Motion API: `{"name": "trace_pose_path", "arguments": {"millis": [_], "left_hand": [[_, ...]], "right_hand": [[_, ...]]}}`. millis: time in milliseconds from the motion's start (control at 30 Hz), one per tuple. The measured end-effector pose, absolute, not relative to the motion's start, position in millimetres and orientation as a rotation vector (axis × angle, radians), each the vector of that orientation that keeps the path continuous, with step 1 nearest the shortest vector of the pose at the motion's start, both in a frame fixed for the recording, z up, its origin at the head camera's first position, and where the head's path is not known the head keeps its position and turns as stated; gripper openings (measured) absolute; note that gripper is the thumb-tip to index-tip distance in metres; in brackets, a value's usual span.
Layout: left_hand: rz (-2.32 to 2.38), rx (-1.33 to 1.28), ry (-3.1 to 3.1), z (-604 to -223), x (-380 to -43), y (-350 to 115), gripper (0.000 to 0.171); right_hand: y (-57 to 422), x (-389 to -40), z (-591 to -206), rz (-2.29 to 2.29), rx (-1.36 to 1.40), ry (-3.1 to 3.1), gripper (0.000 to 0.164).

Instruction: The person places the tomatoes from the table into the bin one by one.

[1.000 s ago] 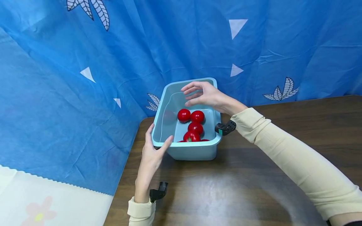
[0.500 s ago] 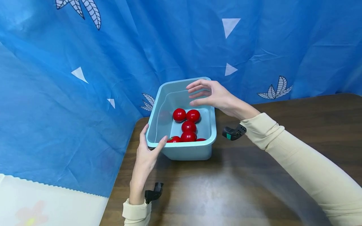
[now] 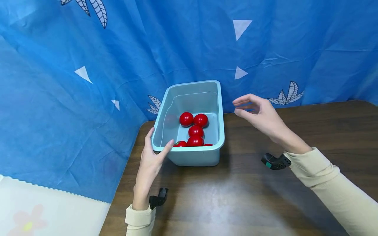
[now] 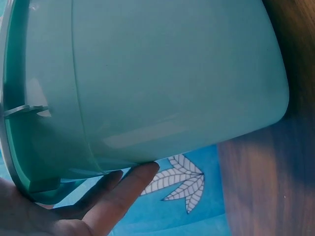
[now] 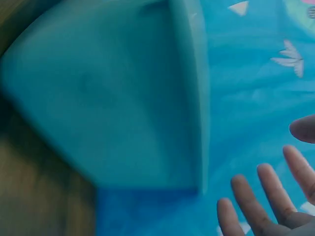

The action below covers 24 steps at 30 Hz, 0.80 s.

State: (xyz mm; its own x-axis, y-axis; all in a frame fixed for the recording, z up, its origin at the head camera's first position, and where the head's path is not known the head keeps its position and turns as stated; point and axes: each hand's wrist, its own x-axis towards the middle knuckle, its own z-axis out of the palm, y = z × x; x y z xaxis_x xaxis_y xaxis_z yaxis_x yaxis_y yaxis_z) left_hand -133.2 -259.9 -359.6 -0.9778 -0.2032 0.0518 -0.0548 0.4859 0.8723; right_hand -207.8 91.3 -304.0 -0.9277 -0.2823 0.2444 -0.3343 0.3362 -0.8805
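A light blue plastic bin (image 3: 193, 156) stands on the table with several red tomatoes (image 3: 196, 131) on its floor. One tomato (image 3: 180, 144) by the near wall shows a green stem top, and the near rim partly hides the closest ones. My left hand (image 3: 150, 164) grips the bin's near left corner, thumb over the rim; in the left wrist view its fingers (image 4: 120, 196) lie against the outer wall. To the right of the bin, my right hand (image 3: 262, 116) hovers above the table, fingers loosely bent and holding nothing. The right wrist view shows its fingers (image 5: 275, 194) apart from the bin.
A dark wooden table (image 3: 236, 196) carries the bin near its left back corner. Blue curtain fabric (image 3: 189, 39) with white triangles and leaf prints hangs behind and to the left. Pale cloth (image 3: 53, 209) with a flower print lies at lower left.
My right hand has moved from above the bin out to the right, away from its rim. A stemmed tomato near the front has rolled left. My left hand keeps its place on the corner.
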Motion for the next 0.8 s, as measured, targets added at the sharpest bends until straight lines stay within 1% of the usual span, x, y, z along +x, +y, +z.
{"name": "trace_pose_path", "arguments": {"millis": [133,267,367,500,633,733,800], "left_hand": [[-1.518,0.225,-2.573,-360.2,-134.7,-260.9,0.096],[-1.55,0.206,-2.562,-359.7,-135.2,-260.8,0.096],[-1.558,0.202,-2.554,-358.5,-134.6,-260.8,0.096],[-1.557,0.203,-2.546,-356.7,-135.7,-261.8,0.096],[-1.512,0.214,-2.532,-355.8,-138.6,-261.7,0.095],[-1.366,0.233,-2.494,-354.2,-136.5,-257.5,0.094],[-1.184,0.194,-2.419,-353.1,-133.6,-252.1,0.095]], "right_hand": [[112.0,-198.3,-337.0,1.403,0.65,-2.627,0.041],[135.6,-184.0,-374.6,1.051,0.734,-2.748,0.061],[152.2,-174.7,-395.0,0.849,0.734,-2.814,0.075],[172.2,-167.8,-409.8,0.689,0.687,-2.859,0.086],[186.5,-164.4,-417.6,0.606,0.631,-2.885,0.09],[191.0,-161.7,-421.7,0.57,0.616,-2.892,0.092],[191.8,-160.0,-422.8,0.556,0.614,-2.891,0.093]]}}
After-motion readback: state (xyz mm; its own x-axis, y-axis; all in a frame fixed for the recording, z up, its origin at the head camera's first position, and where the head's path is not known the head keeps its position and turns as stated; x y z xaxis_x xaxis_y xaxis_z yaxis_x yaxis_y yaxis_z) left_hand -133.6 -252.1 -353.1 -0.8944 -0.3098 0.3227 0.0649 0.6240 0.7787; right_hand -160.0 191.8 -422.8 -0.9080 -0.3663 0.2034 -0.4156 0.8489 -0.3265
